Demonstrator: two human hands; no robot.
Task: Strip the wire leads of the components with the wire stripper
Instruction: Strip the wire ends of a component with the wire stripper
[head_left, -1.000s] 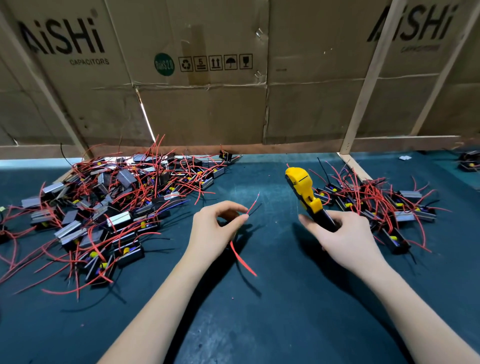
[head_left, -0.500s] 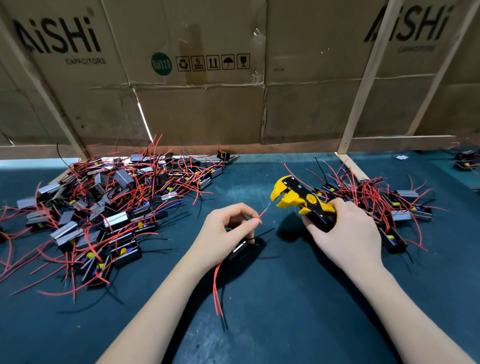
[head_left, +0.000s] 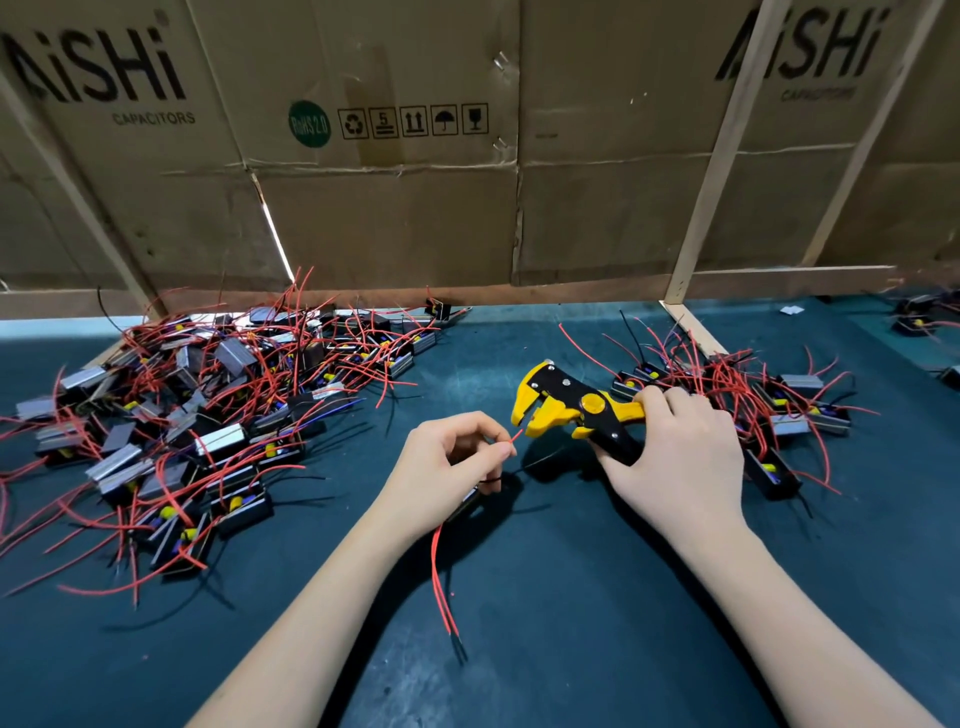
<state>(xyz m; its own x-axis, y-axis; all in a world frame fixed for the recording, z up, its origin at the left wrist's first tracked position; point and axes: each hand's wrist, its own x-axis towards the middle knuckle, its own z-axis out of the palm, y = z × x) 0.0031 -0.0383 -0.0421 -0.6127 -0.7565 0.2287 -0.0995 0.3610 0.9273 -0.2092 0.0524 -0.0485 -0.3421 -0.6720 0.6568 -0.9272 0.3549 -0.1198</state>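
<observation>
Now: your left hand (head_left: 447, 467) pinches a red lead (head_left: 514, 435) betw. thumb & forefinger, tip poking out toward 2 o'clock, just short of the stripper mouth. The component (head_left: 467, 506) hangs under that hand, mostly hidden; a second red lead (head_left: 440, 577) trails down to 6 o'clock over the bench (head_left: 571, 649). Your right hand (head_left: 680, 457) has its grip wrapped round the handles of the wire stripper (head_left: 566, 405), jaws standing apart, head pointing to 9 o'clock.

Unstripped pile (head_left: 182, 415) sits at 10 o'clock, smaller pile (head_left: 753, 395) at 2 o'clock behind the right hand.

Risks, as I judge them:
- Lead tip is short & floppy; if it enters off-line it may miss the blade notch, so you'd squeeze on nothing or nick insulation only.
- Push too deep and you'd strip too much.
- Pinch is close to the mouth: fingertip (head_left: 501, 452) could get caught as jaws shut.
- Loose pinch: the pull drags the wire thru your fingers instead of shedding the sleeve.
</observation>
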